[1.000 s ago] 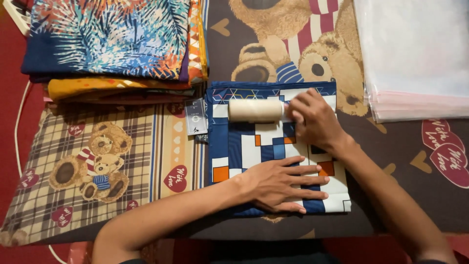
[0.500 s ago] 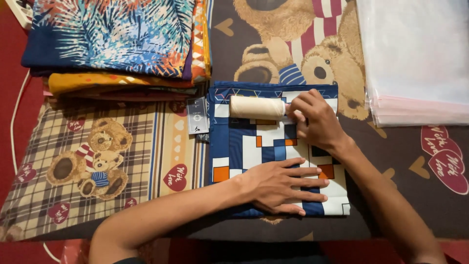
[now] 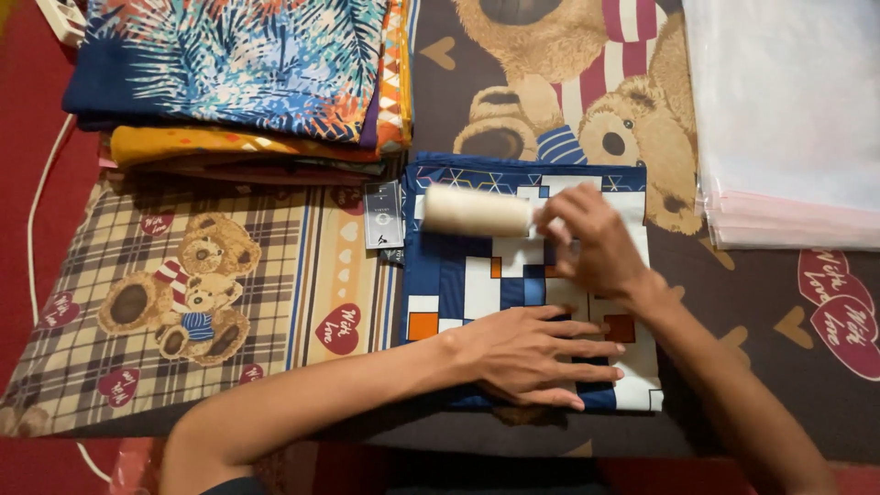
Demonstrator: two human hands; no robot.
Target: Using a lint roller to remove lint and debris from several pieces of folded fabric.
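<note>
The right hand (image 3: 596, 247), at centre right of the frame, grips the handle end of a cream lint roller (image 3: 477, 211); its fingers are curled around the handle, which is hidden and somewhat blurred. The roller's cylinder lies horizontally across the upper part of a folded cloth (image 3: 458, 275) patterned in blue, white and orange blocks. Whether the cylinder touches the cloth or hovers just above it cannot be told.

The left hand (image 3: 536, 353), at lower centre, lies flat and fully open, fingers spread and pointing toward the right, pressing the lower part of the same folded cloth. It holds nothing.

The folded cloth sits in the middle of the frame on a brown sheet printed with teddy bears and hearts (image 3: 779, 312). A small dark tag (image 3: 383, 215) lies just beside the cloth's upper left corner.

To the left, a plaid part of the sheet with a bear motif (image 3: 183, 293) fills the centre left. Above it, in the upper left, stands a stack of folded fabrics (image 3: 238, 73), the top one dark blue with a leaf print, with orange layers beneath. In the upper right lies a pile of clear plastic bags (image 3: 788, 119). A white cord (image 3: 37, 220) runs along the red floor at the far left edge.
</note>
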